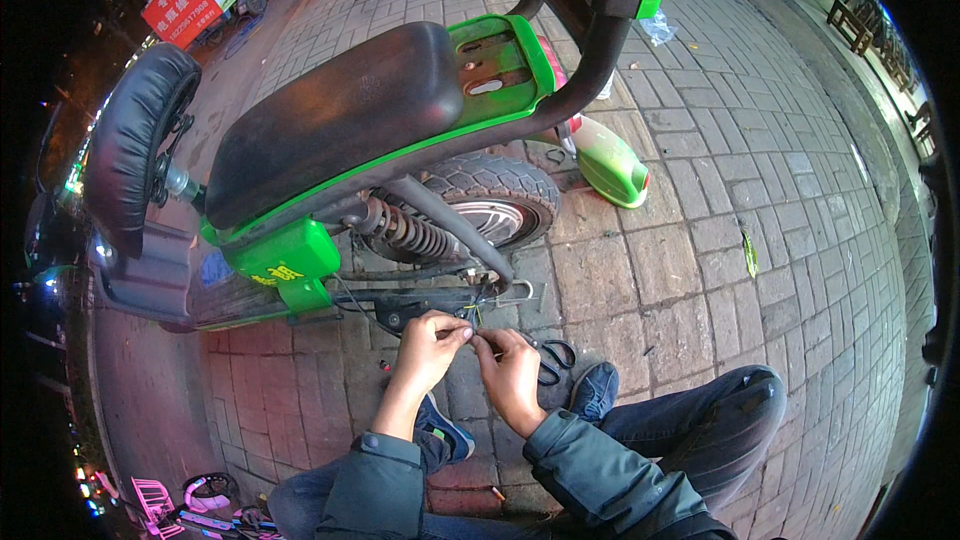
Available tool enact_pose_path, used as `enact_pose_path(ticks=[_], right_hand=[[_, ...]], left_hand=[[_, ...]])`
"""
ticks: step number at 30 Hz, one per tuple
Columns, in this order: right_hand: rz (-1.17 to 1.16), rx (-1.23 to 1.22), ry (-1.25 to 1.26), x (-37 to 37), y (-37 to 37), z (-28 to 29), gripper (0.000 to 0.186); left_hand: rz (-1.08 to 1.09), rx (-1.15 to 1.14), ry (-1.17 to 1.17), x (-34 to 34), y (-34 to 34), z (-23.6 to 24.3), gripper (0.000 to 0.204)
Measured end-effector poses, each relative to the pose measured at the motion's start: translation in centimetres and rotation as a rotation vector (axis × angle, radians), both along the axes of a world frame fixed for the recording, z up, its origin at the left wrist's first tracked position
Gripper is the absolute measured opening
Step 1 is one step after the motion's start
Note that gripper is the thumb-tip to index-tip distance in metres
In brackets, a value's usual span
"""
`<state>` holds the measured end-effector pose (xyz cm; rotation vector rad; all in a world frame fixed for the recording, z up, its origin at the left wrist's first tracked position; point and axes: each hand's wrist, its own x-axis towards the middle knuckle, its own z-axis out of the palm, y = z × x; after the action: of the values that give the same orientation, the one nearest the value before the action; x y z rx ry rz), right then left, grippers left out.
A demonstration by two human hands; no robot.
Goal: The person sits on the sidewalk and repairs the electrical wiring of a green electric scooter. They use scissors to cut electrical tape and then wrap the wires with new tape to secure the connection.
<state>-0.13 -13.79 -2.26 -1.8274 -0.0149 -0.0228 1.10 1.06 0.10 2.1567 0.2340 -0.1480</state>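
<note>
Scissors [549, 342] beside the right shoe [596, 390]

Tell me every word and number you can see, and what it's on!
I don't copy out writing, but here's where it is:
Red-and-blue sign, upper left: pale characters and a row of numbers on its red part.
Green side panel on the scooter: yellow characters.
Any smaller marks are too tiny or blurred to read.

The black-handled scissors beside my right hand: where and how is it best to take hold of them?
Probably grip the scissors by their two loops, coming from your right: the loops stick out uncovered on that side, while the other end is hidden behind your right hand.
</note>
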Motion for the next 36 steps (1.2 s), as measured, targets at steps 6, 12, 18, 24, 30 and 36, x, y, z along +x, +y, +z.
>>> enact_pose_path(ticks=[6,12,18,24,30,36], right_hand=[[-0.011,-0.007,0.009,-0.2,-0.2,0.3,0.011],[0.025,-0.055,-0.031,-0.4,-0.3,0.0,0.013],[0.091,0.29,0.469,0.3,-0.8,-1.3,0.03],[0.082,0.458,0.534,3.2,-1.6,-2.9,0.032],[-0.237,0.244,0.228,3.9,-2.1,-1.6,0.016],[0.296,-0.389,-0.562,0.9,-3.2,-0.4,0.044]], left_hand=[[-0.01,-0.047,0.018,0.0,-0.1,0.4,0.017],[0.037,-0.14,0.125,0.1,0.0,-0.4,0.019],[0.159,-0.394,0.283,0.1,0.3,-0.6,0.018],[0.146,-0.299,0.268,0.1,0.1,-0.5,0.016],[0.079,-0.231,0.247,0.1,0.0,-0.4,0.015],[0.077,-0.33,0.239,0.2,0.2,-0.7,0.016]])
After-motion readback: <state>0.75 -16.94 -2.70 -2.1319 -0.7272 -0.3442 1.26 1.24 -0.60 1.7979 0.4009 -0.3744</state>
